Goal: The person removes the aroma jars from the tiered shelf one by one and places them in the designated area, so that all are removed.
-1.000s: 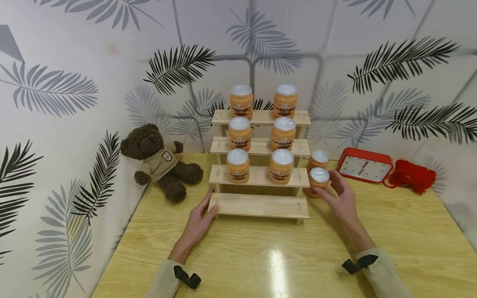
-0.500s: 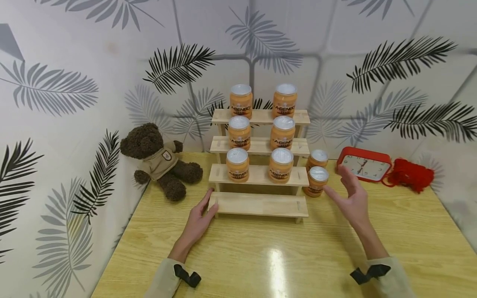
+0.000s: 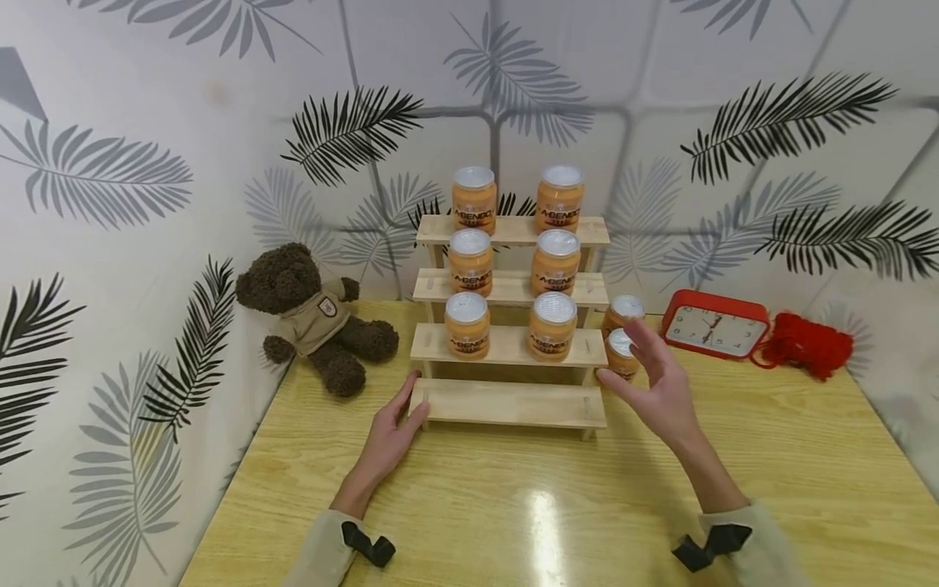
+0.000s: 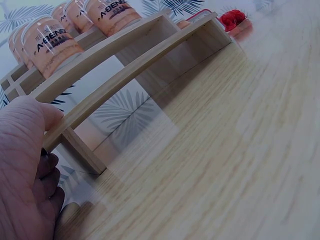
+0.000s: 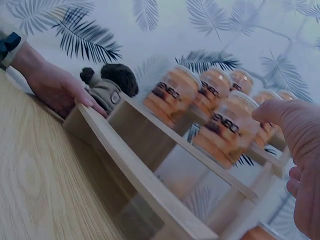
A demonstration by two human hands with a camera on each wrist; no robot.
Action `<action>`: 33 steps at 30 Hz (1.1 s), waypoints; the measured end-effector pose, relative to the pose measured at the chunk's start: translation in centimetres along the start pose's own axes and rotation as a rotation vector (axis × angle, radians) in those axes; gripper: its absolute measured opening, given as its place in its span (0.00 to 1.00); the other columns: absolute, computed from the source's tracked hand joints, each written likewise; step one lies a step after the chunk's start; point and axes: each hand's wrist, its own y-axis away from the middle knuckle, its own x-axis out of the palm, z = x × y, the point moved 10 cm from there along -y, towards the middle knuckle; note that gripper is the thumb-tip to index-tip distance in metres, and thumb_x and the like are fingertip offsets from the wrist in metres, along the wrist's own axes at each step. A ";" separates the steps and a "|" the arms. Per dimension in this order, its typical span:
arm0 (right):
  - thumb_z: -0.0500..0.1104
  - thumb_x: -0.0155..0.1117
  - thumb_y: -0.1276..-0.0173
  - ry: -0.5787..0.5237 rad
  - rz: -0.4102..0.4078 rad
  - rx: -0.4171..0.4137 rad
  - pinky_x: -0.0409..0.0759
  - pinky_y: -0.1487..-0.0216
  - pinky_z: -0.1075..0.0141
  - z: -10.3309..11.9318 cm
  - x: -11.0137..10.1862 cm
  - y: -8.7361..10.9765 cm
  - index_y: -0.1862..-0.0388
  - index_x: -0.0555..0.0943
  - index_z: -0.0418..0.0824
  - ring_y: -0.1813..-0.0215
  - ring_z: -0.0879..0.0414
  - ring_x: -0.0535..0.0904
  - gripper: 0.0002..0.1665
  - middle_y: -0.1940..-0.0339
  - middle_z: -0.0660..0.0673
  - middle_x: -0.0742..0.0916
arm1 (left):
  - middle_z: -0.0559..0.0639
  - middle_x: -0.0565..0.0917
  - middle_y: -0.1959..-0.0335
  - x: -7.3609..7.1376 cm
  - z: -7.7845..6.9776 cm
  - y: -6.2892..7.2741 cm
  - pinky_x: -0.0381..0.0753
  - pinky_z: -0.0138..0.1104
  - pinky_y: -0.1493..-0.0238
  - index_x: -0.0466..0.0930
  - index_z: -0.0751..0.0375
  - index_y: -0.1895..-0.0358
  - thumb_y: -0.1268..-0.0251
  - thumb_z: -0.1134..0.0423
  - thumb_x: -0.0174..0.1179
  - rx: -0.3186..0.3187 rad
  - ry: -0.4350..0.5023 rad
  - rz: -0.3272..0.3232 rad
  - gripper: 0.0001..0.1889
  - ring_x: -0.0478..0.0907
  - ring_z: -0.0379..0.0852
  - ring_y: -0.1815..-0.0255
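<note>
A wooden stepped display rack [image 3: 506, 403] stands on the table. Orange jars with silvery lids stand in pairs on its upper three steps, such as the jar [image 3: 468, 328] at left and the jar [image 3: 553, 328] at right. My left hand [image 3: 392, 432] grips the left end of the lowest step, thumb on top and fingers curled below in the left wrist view. My right hand [image 3: 659, 399], thumb and fingers spread, hovers by the rack's right side. Beside it a front jar [image 3: 620, 367] on the table is partly hidden by the fingers; another jar [image 3: 627, 306] stands behind.
A brown teddy bear [image 3: 315, 318] sits left of the rack against the wall. On the right are a red clock [image 3: 715, 324] and a bundle of red yarn [image 3: 810, 346]. Leaf-patterned walls [image 3: 220, 163] bound the table [image 3: 469, 505] at the back and left.
My right hand let go of the front jar beside the rack, drew back to the right, then came back left and closer. The left hand stayed on the rack.
</note>
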 end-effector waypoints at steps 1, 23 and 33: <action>0.23 0.74 0.38 -0.001 0.018 0.001 0.68 0.25 0.72 0.1 0.7 -0.1 0.18 0.64 0.35 0.20 0.52 0.67 0.50 0.21 0.38 0.72 | 0.55 0.56 0.15 0.0 0.0 0.0 0.54 0.48 0.18 0.54 0.60 0.16 0.16 0.55 0.55 0.000 -0.001 0.001 0.35 0.51 0.48 0.15; 0.31 0.76 0.34 -0.035 0.107 0.031 0.71 0.25 0.45 0.0 7.5 -2.7 0.17 0.62 0.41 0.24 0.44 0.72 0.51 0.24 0.40 0.74 | 0.57 0.56 0.15 -0.1 -0.2 0.0 0.56 0.50 0.19 0.52 0.62 0.15 0.16 0.53 0.55 0.000 -0.020 0.005 0.36 0.52 0.50 0.15; 0.37 0.80 0.35 -0.003 0.069 0.061 0.80 0.37 0.62 -0.3 8.0 -3.4 0.21 0.68 0.42 0.33 0.49 0.78 0.47 0.33 0.42 0.82 | 0.58 0.55 0.15 0.0 0.0 -0.1 0.55 0.49 0.19 0.52 0.61 0.15 0.16 0.53 0.55 0.005 -0.024 0.004 0.36 0.51 0.50 0.15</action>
